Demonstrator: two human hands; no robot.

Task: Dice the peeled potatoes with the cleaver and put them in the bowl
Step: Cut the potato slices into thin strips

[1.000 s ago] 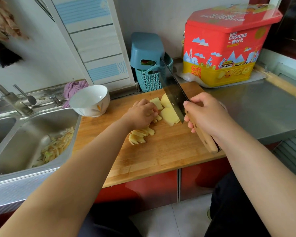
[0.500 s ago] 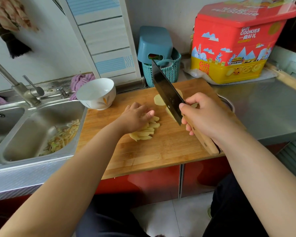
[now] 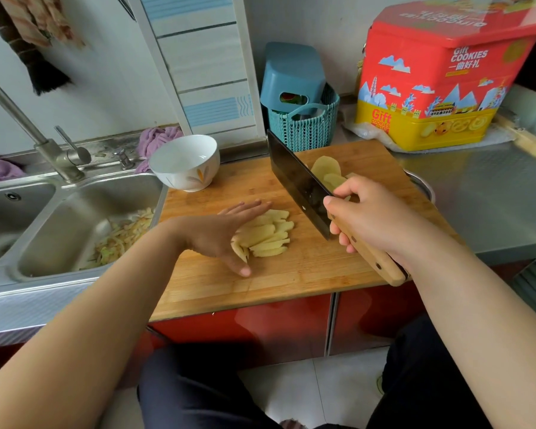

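A fanned stack of pale potato slices (image 3: 265,235) lies in the middle of the wooden cutting board (image 3: 294,274). My left hand (image 3: 222,232) rests flat and open against the stack's left side, fingers spread. My right hand (image 3: 372,216) grips the wooden handle of the cleaver (image 3: 297,182), whose dark blade is raised off the board and points away from me. More potato slices (image 3: 325,171) lie behind the blade at the board's far side. A white bowl (image 3: 184,162) stands at the board's far left corner and looks empty.
A steel sink (image 3: 59,230) with potato peelings lies left of the board, its tap (image 3: 56,153) behind it. A teal basket (image 3: 304,125) and a red and yellow cookie tin (image 3: 430,78) stand at the back. A metal rim (image 3: 423,187) shows behind my right hand.
My left hand has let go of the potato pieces and opened flat against the sliced stack. The cleaver has lifted off the potato, leaving the other slices behind it. The camera moved closer.
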